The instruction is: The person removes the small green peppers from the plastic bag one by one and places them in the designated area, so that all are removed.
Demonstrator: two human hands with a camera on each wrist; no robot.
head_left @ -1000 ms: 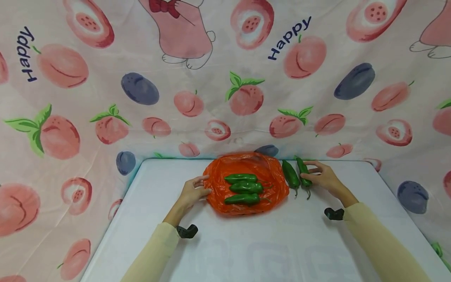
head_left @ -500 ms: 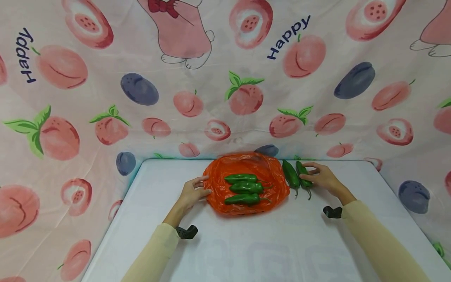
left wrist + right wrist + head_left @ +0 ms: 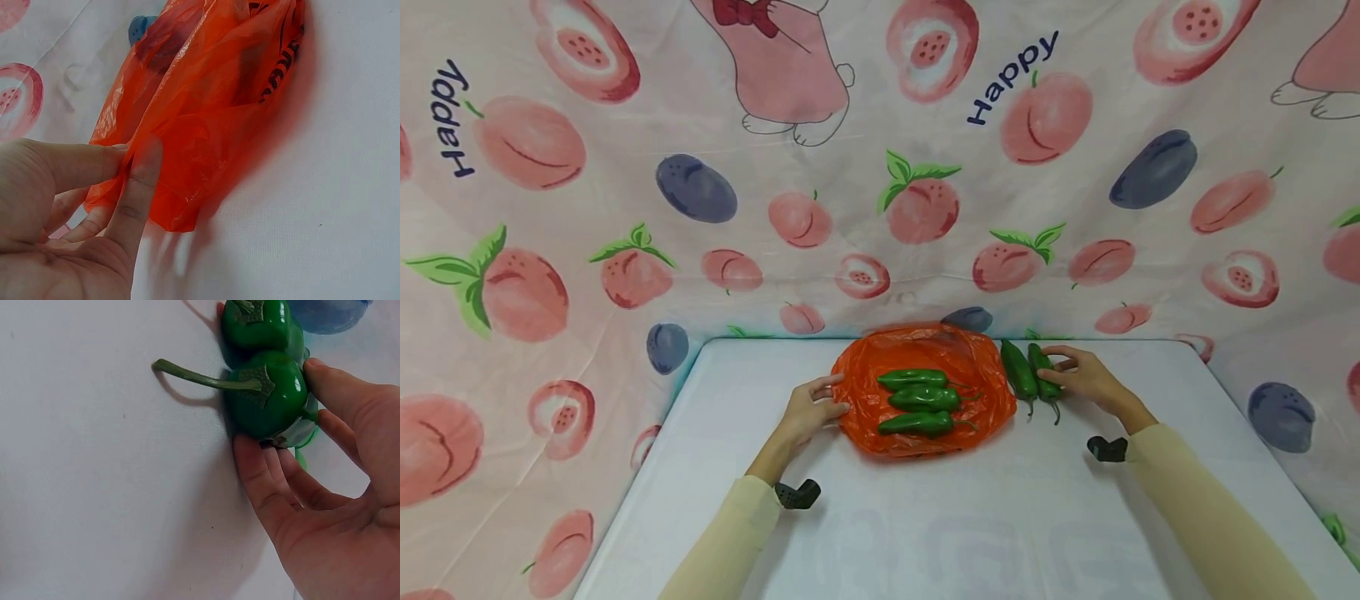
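An orange-red plastic bag (image 3: 857, 358) lies spread at the back of the table, with three green chili peppers (image 3: 922, 398) in a stack of rows on it. My left hand (image 3: 807, 410) pinches the bag's left edge; in the left wrist view the thumb and index finger (image 3: 134, 194) press the thin film between them. Right of the bag, a green pepper (image 3: 1018, 371) lies with its stem toward me. Alongside it is another green pepper (image 3: 265, 394), which my right hand (image 3: 1088, 379) holds from the right between thumb and fingers, its curved stem pointing out.
The white table (image 3: 970, 525) ends at a back edge against a fruit-printed cloth (image 3: 850, 183). Each wrist carries a small black device, the left one (image 3: 798, 493) and the right one (image 3: 1107, 449), just above the tabletop.
The pepper in my right hand has come slightly toward me and down, beside the other pepper, then barely moved. The left hand and the bag stay where they were.
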